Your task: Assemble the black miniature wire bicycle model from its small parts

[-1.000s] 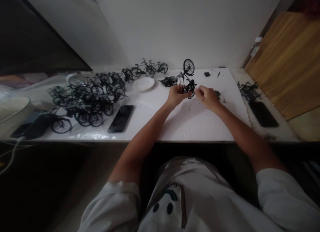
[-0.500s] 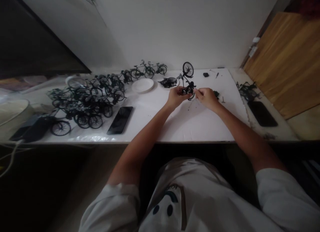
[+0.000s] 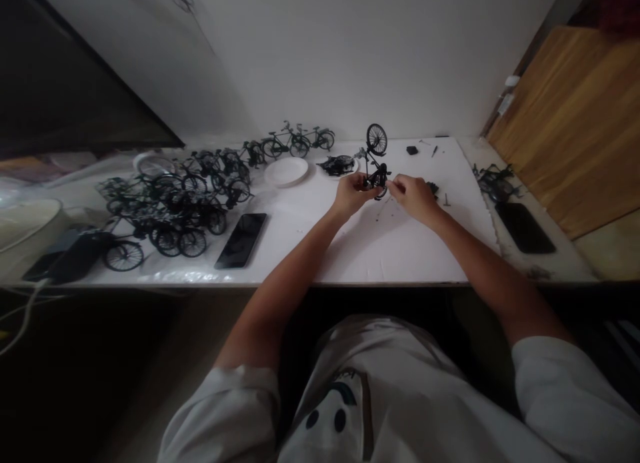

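Observation:
A black miniature bicycle [image 3: 376,158] is held above the white tabletop, tilted up with one wheel at the top. My left hand [image 3: 353,193] is closed on its lower end, near the other wheel. Fingertips of my right hand [image 3: 413,193] are pinched together right beside that lower wheel; whatever they grip is too small to make out. Just behind my left hand, a white plate [image 3: 356,172] carries dark bicycle parts [image 3: 337,164]. Small thin bits [image 3: 384,206] lie on the surface under my hands.
Many finished-looking miniature bicycles [image 3: 180,203] crowd the left, with others at the back wall. A white plate [image 3: 287,172] and a phone [image 3: 241,240] lie left of my arms. Rightward are a small upright screw-like piece [image 3: 447,200], a dark block [image 3: 411,150] and another phone [image 3: 525,228].
Both hands stay in nearly the same place with the miniature bicycle. My right fingertips have shifted slightly at the lower wheel, and the view has moved a little.

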### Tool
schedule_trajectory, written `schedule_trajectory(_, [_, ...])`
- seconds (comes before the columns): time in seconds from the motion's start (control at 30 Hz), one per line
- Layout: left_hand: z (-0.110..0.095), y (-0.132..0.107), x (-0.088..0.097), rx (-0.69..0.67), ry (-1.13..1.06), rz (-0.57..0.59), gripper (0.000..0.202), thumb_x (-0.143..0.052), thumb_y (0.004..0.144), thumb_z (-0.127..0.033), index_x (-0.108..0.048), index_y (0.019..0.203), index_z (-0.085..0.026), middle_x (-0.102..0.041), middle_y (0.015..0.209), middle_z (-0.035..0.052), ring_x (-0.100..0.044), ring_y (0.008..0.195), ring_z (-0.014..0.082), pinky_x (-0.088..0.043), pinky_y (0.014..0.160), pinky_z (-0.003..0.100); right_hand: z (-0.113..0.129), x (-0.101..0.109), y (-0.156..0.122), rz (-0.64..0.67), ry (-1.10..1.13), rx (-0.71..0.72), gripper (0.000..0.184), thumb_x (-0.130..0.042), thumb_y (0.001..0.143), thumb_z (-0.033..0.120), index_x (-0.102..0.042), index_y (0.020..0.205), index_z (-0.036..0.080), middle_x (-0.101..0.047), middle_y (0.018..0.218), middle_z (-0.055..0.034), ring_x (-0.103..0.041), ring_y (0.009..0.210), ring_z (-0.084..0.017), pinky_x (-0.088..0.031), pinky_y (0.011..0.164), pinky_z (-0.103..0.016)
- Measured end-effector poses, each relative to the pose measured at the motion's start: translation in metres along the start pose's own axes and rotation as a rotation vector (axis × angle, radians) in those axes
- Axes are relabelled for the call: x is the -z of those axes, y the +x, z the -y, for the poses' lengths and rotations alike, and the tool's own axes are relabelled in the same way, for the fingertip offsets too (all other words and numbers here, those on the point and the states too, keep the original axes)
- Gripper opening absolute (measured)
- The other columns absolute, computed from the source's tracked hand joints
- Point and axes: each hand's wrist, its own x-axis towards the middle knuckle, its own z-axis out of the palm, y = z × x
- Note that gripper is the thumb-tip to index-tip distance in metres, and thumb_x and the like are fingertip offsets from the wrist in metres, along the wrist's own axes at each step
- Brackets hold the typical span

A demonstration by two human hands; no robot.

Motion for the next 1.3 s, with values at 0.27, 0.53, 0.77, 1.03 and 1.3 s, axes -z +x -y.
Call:
schedule_trajectory(0.27, [0.004,0.002,0.003,-0.009,0.039,0.026,0.036,-0.096,0.064,-0.033,-0.078,0.089,-0.014,-0.068,0.075,0.0004,-0.055,0.067,0.0102,-0.044,0.062,0.026,0.004,0.004,-0.003,0.116,0.016,-0.016,0.043,-0.050,0.114,0.050,-0.067,0.085,0.023,-0.073,0.077,-0.0051,-0.062,0.070,-0.020,-0.038,0.071,-0.033])
schedule_trajectory(0.53, [0.010,0.004,0.005,-0.017,0.070,-0.002,0.030,-0.095,0.069,-0.029,-0.078,0.089,-0.015,-0.067,0.075,0.0012,-0.055,0.066,0.0107,-0.043,0.061,0.027,0.005,0.005,-0.004,0.087,-0.051,0.019,0.020,-0.059,0.109,0.038,-0.070,0.101,0.023,-0.078,0.090,-0.0067,-0.064,0.078,-0.022,-0.038,0.071,-0.034])
schedule_trajectory(0.77, [0.014,0.005,0.003,-0.021,0.089,0.019,0.027,-0.096,0.069,-0.029,-0.078,0.086,-0.017,-0.066,0.073,0.0006,-0.053,0.066,0.0111,-0.045,0.062,0.029,0.006,0.004,-0.003,0.124,0.007,-0.042,0.045,-0.047,0.114,0.044,-0.063,0.077,0.023,-0.070,0.073,-0.0052,-0.061,0.069,-0.020,-0.038,0.071,-0.035])
schedule_trajectory(1.03, [0.005,0.001,0.001,0.002,0.070,0.010,0.029,-0.095,0.068,-0.029,-0.079,0.088,-0.016,-0.068,0.075,0.0009,-0.054,0.066,0.0110,-0.044,0.062,0.027,0.003,0.001,-0.003,0.051,-0.019,-0.057,0.013,-0.066,0.103,0.036,-0.067,0.096,0.024,-0.077,0.090,-0.0064,-0.064,0.079,-0.022,-0.038,0.069,-0.035])
schedule_trajectory(1.3, [0.000,0.000,-0.001,0.022,0.125,-0.013,0.030,-0.097,0.065,-0.028,-0.074,0.081,-0.017,-0.065,0.069,-0.0005,-0.056,0.067,0.0126,-0.044,0.060,0.025,-0.001,-0.001,-0.002,0.095,-0.059,-0.058,0.028,-0.053,0.110,0.041,-0.063,0.090,0.025,-0.075,0.085,-0.0075,-0.061,0.075,-0.023,-0.032,0.067,-0.034])
